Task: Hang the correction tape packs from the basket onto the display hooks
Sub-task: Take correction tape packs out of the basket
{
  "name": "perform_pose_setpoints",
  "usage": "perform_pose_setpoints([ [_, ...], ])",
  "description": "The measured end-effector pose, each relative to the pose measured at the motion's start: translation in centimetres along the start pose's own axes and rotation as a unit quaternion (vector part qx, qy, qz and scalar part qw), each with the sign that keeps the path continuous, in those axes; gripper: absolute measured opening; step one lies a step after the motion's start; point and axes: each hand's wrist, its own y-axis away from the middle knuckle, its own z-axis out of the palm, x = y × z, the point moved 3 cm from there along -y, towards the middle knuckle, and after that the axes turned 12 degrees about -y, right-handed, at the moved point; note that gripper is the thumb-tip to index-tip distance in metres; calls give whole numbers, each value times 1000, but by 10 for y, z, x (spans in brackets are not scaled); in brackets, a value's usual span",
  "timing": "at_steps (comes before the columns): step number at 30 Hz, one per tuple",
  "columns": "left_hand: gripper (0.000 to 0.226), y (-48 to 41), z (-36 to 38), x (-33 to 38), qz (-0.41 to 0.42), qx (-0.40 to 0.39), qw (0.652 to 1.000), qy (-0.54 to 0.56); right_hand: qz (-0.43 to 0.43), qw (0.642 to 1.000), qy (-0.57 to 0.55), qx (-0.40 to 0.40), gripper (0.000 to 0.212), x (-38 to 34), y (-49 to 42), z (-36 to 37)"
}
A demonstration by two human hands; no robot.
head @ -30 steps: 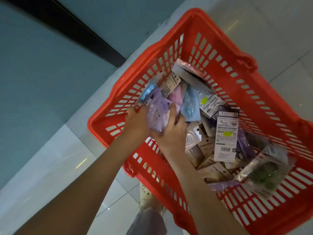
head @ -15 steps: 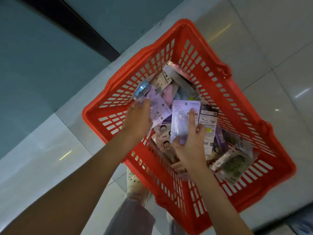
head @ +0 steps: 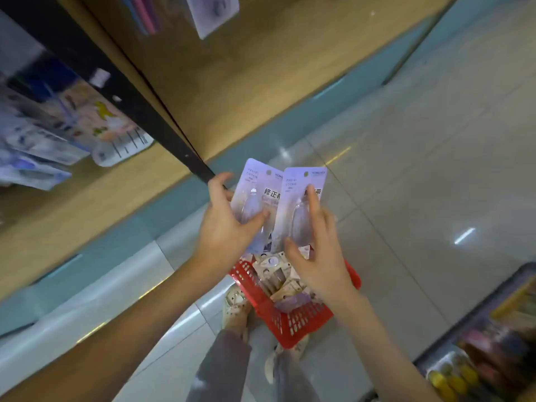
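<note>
Both hands have risen from the red basket (head: 293,323) at lower centre: the left hand (head: 224,224) grips one lilac correction tape pack (head: 255,195) at mid-frame, the right hand (head: 319,256) pinches a second pack (head: 301,204) overlapping it. Flat cards with clear blisters, they next need lining up with hooks, likely upper left.

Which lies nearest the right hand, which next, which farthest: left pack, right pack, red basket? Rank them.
1. Right pack, touching the right hand.
2. Left pack, beside it, in the left hand.
3. Red basket, down on the floor.
</note>
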Motion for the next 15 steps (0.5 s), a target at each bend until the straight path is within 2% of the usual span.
perform_pose_setpoints([
  [3, 80, 40, -75, 55, 22, 72, 996, 46, -70, 997, -7, -39, 81, -97, -3, -2],
  [8, 81, 119, -199, 143, 80, 201, 970, 111, -192, 978, 16, -81, 81, -272, -1, -12],
  [15, 33, 234, -337, 222, 173, 308, 929, 114, -340, 933, 31, -113, 65, -464, 45, -1],
])
